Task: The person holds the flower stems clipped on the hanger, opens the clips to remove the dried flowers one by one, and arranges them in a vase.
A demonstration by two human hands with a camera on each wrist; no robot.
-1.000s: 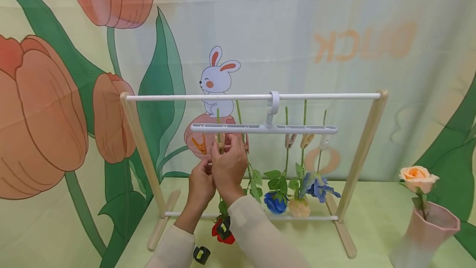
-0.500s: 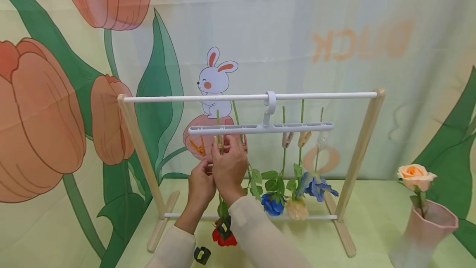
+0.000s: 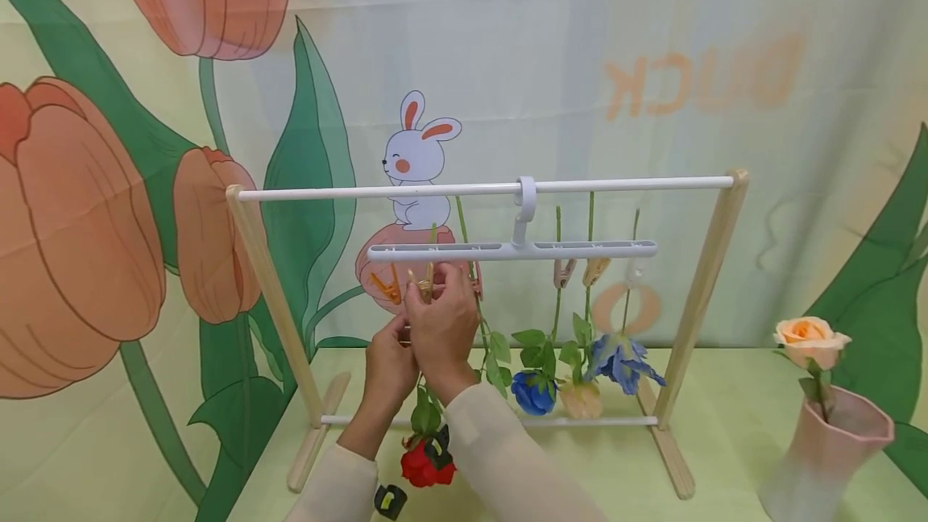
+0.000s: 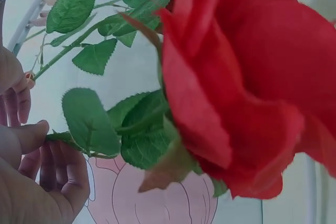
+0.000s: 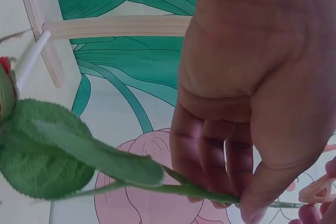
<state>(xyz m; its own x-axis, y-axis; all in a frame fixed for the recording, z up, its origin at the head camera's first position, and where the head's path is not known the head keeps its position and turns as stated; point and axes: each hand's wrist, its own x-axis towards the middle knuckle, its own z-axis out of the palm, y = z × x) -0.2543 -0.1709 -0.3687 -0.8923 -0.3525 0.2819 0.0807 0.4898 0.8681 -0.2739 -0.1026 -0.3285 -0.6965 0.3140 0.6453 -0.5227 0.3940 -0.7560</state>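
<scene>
My right hand pinches a light gold clothespin just under the left half of a grey hanger. Lower down, my left hand pinches the green stem of an artificial red rose, which hangs bloom downward. In the left wrist view the rose's bloom fills much of the frame, and the left thumb and fingers meet on the stem beside its leaves. The right wrist view shows the clothespin at the right edge with fingertips on it. Whether its tips still grip the stem is unclear.
The hanger hooks over the white rod of a wooden stand. An orange clothespin hangs at its left end. Blue flowers and a cream flower hang at right. A pink vase holds a peach rose.
The gold clothespin's handles now show spread apart in the right hand. The red rose has swung slightly left, and its stem top sits lower and farther right. The view has shifted a little.
</scene>
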